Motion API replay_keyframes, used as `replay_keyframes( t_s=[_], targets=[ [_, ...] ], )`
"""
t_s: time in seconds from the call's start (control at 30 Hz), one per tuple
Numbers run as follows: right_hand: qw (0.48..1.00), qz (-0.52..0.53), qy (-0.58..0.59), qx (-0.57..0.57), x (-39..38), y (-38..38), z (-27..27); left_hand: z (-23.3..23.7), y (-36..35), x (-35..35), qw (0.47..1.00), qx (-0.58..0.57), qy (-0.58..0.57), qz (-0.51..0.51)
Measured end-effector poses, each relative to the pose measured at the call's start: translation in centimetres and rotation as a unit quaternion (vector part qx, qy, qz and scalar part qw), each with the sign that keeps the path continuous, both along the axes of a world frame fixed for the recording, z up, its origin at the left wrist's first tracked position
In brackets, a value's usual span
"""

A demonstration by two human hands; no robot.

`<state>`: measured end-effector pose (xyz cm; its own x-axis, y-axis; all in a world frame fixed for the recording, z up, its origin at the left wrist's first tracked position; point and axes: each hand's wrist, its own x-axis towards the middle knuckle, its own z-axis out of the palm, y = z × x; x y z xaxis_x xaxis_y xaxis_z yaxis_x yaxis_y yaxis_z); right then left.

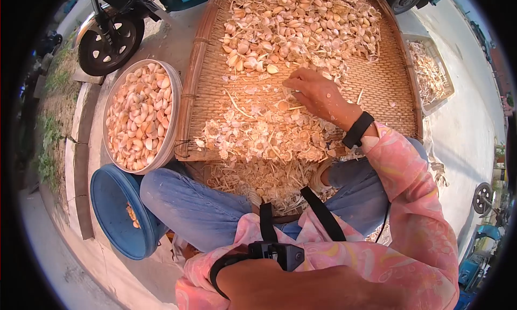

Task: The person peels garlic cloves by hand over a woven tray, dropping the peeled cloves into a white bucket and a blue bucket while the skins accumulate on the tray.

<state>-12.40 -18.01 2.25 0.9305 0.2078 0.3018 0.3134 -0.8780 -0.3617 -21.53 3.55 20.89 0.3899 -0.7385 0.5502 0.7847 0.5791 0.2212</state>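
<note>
My right hand (323, 99) is over the middle of a woven bamboo tray (210, 86), its fingers bent and drawn together. Whatever the fingertips hold, if anything, is hidden. Just beyond them lies a large heap of garlic cloves (253, 43) mixed with loose skins. A pile of papery garlic skins and root ends (269, 135) covers the tray's near edge. My left hand (301, 288) is close to the camera at the bottom, crossing in front of my chest. Its fingers cannot be made out.
Left of the tray stands a white bucket (175, 121) full of garlic cloves. A blue bucket (102, 213) with a few cloves tilts beside my knee. Right of the tray is a crate (444, 67) of skins. More scraps (247, 183) lie between my legs. A wheel (110, 46) stands at upper left.
</note>
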Motion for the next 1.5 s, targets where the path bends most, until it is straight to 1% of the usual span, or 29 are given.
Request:
replay_keyframes(
  t_s=[0.03, 0.07, 0.13, 0.17, 0.27, 0.37, 0.43, 0.47, 0.53, 0.57, 0.6, 0.63, 0.67, 0.7, 0.73, 0.77, 0.8, 0.87, 0.9, 0.97, 1.0, 1.03, 1.07, 1.1, 1.17, 1.27, 1.3, 1.4, 1.5],
  targets=[
    [1.000, 0.026, -0.002, -0.009, 0.2, 0.5, 0.0, 0.2, -0.3, -1.0, 0.996, 0.011, -0.004, 0.087],
    [0.999, 0.034, 0.030, -0.012, 0.2, 0.6, -0.2, 0.6, -0.4, -1.6, 0.995, 0.015, 0.026, 0.097],
    [0.994, 0.057, 0.087, -0.017, 0.5, 0.8, -0.5, 0.9, 0.0, -1.7, 0.994, 0.013, 0.059, 0.090],
    [0.994, 0.034, 0.100, -0.008, 0.3, 1.0, -0.2, 0.9, 0.2, -1.4, 0.996, 0.003, 0.057, 0.072],
    [0.987, -0.016, 0.147, -0.068, 0.2, 1.0, 0.0, 1.1, 0.7, 1.2, 0.996, -0.012, -0.005, 0.090],
    [0.980, -0.010, 0.168, -0.103, -0.3, 1.2, -0.1, 0.2, 1.5, 0.9, 0.995, -0.027, -0.013, 0.097],
    [0.992, -0.001, 0.104, -0.066, -0.6, 2.1, 0.1, -0.1, 1.0, 1.2, 0.987, -0.086, 0.014, 0.134],
    [0.996, 0.005, 0.074, -0.047, -0.5, 2.4, 0.1, -0.4, 0.1, 1.4, 0.974, -0.141, 0.031, 0.174],
    [0.995, 0.025, 0.084, -0.045, -0.2, 2.6, -0.3, -0.5, 0.8, 3.5, 0.952, -0.072, -0.029, 0.298],
    [0.994, 0.027, 0.096, -0.046, -0.1, 2.7, -0.4, -0.9, 3.4, 5.2, 0.921, 0.052, -0.108, 0.372],
    [0.993, 0.026, 0.109, -0.048, -0.2, 2.7, -0.5, -1.1, 6.5, 7.2, 0.866, 0.175, -0.181, 0.432],
    [0.992, 0.025, 0.122, 0.006, -0.1, 2.6, -0.5, -1.1, 8.8, 9.5, 0.792, 0.291, -0.251, 0.475],
    [0.989, 0.018, 0.135, 0.059, 0.1, 2.5, -0.6, -1.8, 9.9, 10.9, 0.702, 0.396, -0.315, 0.501],
    [0.983, 0.004, 0.147, 0.109, 0.1, 2.2, -0.7, -2.3, 9.2, 12.3, 0.508, 0.550, -0.199, 0.633],
    [0.964, -0.022, 0.178, 0.194, 0.3, 2.1, -1.2, -5.2, 12.0, 16.1, 0.438, 0.597, -0.259, 0.620],
    [0.937, -0.050, 0.204, 0.280, 0.2, 2.1, -1.9, -8.3, 14.4, 19.7, 0.364, 0.631, -0.288, 0.621],
    [0.921, -0.060, 0.213, 0.319, -0.1, 2.1, -2.3, -11.3, 17.3, 22.6, 0.274, 0.699, -0.312, 0.582],
    [0.886, -0.061, 0.221, 0.402, 0.1, 2.3, -2.6, -14.9, 18.8, 23.7, 0.160, 0.689, -0.415, 0.572],
    [0.868, -0.060, 0.227, 0.438, 0.2, 2.4, -2.4, -15.4, 18.9, 23.9, 0.096, 0.677, -0.463, 0.564],
    [0.825, -0.053, 0.244, 0.507, 0.2, 2.7, -1.8, -13.7, 13.9, 20.1, 0.223, 0.670, -0.407, 0.579],
    [0.813, -0.047, 0.244, 0.526, 0.1, 3.0, -1.4, -14.1, 11.3, 18.5, 0.369, 0.651, -0.354, 0.561],
    [0.802, -0.038, 0.243, 0.545, 0.0, 3.3, -0.8, -14.1, 8.3, 16.3, 0.486, 0.652, -0.319, 0.486],
    [0.790, -0.029, 0.241, 0.563, 0.0, 3.7, -0.3, -14.7, 5.5, 14.4, 0.574, 0.629, -0.312, 0.422],
    [0.781, -0.027, 0.242, 0.576, -0.2, 4.1, 0.0, -15.5, 3.0, 13.0, 0.670, 0.603, -0.256, 0.349],
    [0.761, -0.030, 0.242, 0.601, -0.9, 4.4, 0.6, -17.3, -0.4, 11.3, 0.750, 0.572, -0.147, 0.299],
    [0.710, -0.016, 0.297, 0.638, -1.8, 3.6, 1.0, -17.1, -1.3, 10.6, 0.736, 0.579, -0.151, 0.317],
    [0.677, -0.023, 0.326, 0.659, -1.9, 3.3, 1.2, -17.5, -1.2, 10.4, 0.741, 0.567, -0.158, 0.323],
    [0.596, 0.019, 0.382, 0.706, -2.1, 2.3, 1.7, -17.6, -0.8, 10.2, 0.758, 0.538, -0.182, 0.321],
    [0.555, 0.014, 0.395, 0.732, -2.1, 2.1, 2.0, -17.2, -0.7, 10.2, 0.783, 0.522, -0.153, 0.302]
  ],
)
